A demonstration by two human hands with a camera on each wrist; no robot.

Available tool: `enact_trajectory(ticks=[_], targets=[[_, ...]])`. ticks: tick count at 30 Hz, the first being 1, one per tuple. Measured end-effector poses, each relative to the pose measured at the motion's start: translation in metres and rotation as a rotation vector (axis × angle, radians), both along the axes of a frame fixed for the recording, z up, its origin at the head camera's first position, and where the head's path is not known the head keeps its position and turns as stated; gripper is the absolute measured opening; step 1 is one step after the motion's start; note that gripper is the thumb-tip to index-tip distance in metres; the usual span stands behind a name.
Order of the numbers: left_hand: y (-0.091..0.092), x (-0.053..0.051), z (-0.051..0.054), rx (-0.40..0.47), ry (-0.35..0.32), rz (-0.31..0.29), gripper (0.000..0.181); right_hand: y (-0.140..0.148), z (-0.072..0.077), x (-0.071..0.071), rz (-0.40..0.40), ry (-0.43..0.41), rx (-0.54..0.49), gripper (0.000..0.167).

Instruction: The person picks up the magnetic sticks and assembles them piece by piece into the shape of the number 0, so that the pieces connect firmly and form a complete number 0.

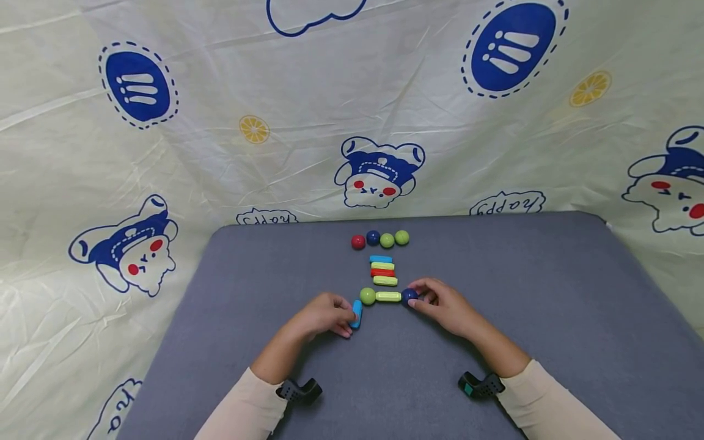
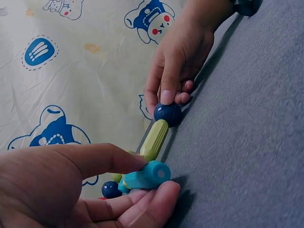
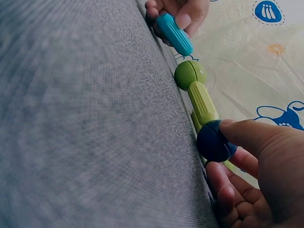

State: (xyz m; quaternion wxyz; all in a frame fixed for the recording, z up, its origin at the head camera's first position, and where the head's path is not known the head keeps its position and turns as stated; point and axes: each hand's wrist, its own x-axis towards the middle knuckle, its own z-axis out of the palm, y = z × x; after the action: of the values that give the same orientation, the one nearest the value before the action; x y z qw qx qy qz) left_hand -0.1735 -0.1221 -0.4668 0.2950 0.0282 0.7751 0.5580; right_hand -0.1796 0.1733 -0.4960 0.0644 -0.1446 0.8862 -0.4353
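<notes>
In the head view my left hand [image 1: 328, 315] pinches a light blue ribbed stick [image 1: 357, 313] between thumb and fingers. My right hand [image 1: 444, 305] grips a dark blue ball [image 1: 409, 296] with thumb and fingertips. That ball sits at one end of a yellow-green stick [image 1: 388, 296], and a green ball [image 1: 367, 296] is at its other end, so the three form a straight row. The right wrist view shows the light blue stick [image 3: 175, 35] near the green ball [image 3: 190, 75], with a small gap between them. A pale round spot marks the stick's end [image 2: 161, 174] in the left wrist view.
Behind the hands lies a stack of sticks side by side: light blue [image 1: 381, 259], yellow-green [image 1: 385, 281] and red [image 1: 382, 273] among them. Farther back, a red ball [image 1: 358, 242], a dark blue ball [image 1: 373, 238] and two green balls [image 1: 402, 237] stand along the grey table [image 1: 264, 263].
</notes>
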Motion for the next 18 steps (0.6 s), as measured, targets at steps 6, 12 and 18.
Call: enact_trajectory(ticks=[6, 12, 18], targets=[[0.005, 0.002, 0.001, -0.016, -0.012, -0.039, 0.009, 0.0, -0.001, 0.0, -0.003, 0.002, 0.0, 0.033], [0.009, 0.002, -0.003, -0.03, 0.016, 0.009, 0.011, 0.0, -0.002, -0.001, -0.006, 0.003, -0.001, 0.033], [0.012, 0.005, -0.008, -0.065, 0.071, 0.027, 0.017, 0.0, -0.002, -0.001, -0.006, 0.002, 0.002, 0.032]])
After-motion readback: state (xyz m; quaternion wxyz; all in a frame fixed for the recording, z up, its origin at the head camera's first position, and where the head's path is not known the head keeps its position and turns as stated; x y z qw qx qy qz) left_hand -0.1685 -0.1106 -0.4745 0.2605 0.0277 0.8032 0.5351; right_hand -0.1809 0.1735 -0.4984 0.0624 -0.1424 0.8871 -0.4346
